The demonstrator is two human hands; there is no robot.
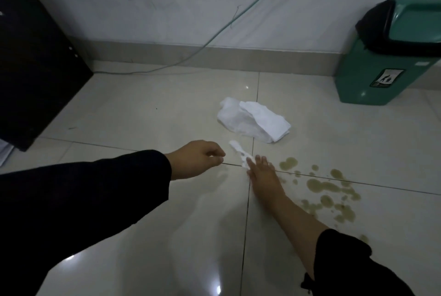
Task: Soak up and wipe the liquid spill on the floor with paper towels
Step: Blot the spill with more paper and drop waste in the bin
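Observation:
A greenish-yellow spill (329,188) lies in blotches on the pale floor tiles at the right. A crumpled pile of white paper towels (253,121) sits on the floor beyond my hands. A small twisted strip of paper towel (238,153) lies on the tile joint between my hands. My right hand (262,171) lies flat with straight fingers, its fingertips touching the near end of that strip, just left of the spill. My left hand (198,159) hovers left of the strip with fingers curled toward the thumb. A pale speck shows at its fingertips, too small to identify.
A green swing-lid bin (381,69) stands against the wall at the far right. A dark cabinet (35,69) fills the left side. A thin cable (214,38) runs down the wall to the floor behind it.

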